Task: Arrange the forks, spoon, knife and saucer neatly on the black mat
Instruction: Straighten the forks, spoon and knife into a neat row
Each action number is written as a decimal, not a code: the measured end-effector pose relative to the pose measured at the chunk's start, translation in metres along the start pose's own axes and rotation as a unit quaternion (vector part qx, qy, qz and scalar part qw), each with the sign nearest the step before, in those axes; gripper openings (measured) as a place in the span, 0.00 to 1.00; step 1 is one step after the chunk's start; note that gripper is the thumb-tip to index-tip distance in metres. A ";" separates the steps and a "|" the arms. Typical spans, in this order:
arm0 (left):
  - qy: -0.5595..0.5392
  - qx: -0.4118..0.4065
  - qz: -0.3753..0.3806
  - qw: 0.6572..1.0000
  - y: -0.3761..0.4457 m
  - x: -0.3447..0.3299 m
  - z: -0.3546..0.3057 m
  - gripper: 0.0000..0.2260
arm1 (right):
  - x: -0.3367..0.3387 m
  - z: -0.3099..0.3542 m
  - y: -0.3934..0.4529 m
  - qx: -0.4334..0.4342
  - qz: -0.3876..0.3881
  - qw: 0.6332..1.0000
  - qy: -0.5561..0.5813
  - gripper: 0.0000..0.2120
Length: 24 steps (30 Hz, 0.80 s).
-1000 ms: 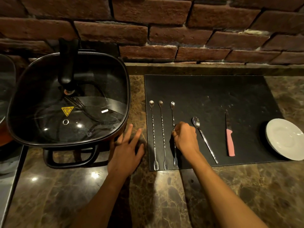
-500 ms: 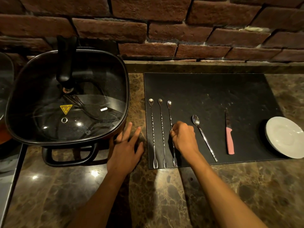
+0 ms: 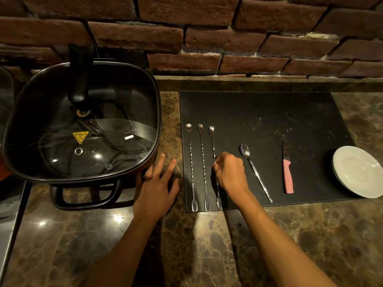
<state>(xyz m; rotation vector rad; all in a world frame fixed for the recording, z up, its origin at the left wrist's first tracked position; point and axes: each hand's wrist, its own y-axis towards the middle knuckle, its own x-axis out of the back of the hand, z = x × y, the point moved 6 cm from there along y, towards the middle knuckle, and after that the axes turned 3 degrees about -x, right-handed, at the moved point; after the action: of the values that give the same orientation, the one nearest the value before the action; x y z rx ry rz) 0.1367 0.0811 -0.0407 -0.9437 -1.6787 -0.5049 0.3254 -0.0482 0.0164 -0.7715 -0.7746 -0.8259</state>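
Note:
Three long twisted forks lie side by side on the left part of the black mat [image 3: 259,112], tines toward me: the left fork [image 3: 191,162], the middle fork [image 3: 202,160] and the right fork [image 3: 213,146]. My right hand [image 3: 230,172] pinches the right fork's shaft at its middle. A spoon [image 3: 256,172] lies slanted just right of that hand. Further right lies a pink-handled knife [image 3: 287,177], blade pointing away. A white saucer [image 3: 358,171] overhangs the mat's right edge. My left hand [image 3: 155,187] rests flat on the counter, left of the mat, fingers spread.
A square black electric pan [image 3: 83,125] with a glass lid stands on the marble counter at the left, its handle close to my left hand. A brick wall runs along the back. The counter's metal edge shows at the far left.
My right hand has kept its pinch on the right fork and shifted its top end slightly, closer to parallel with the other two. The left hand has stayed flat on the counter.

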 end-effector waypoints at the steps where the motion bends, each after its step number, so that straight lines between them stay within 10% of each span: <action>1: 0.000 0.000 0.000 1.000 0.000 0.000 0.000 0.28 | 0.000 0.000 0.000 -0.001 -0.001 1.000 0.001 0.04; 24: -0.022 -0.001 -0.018 1.000 0.000 -0.001 0.001 0.27 | 0.021 -0.037 0.000 -0.026 -0.036 0.988 0.145 0.05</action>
<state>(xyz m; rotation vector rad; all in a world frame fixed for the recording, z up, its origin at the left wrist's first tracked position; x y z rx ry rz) 0.1363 0.0818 -0.0417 -0.9330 -1.7381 -0.5130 0.3457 -0.0857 0.0154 -0.6541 -0.5241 -1.0020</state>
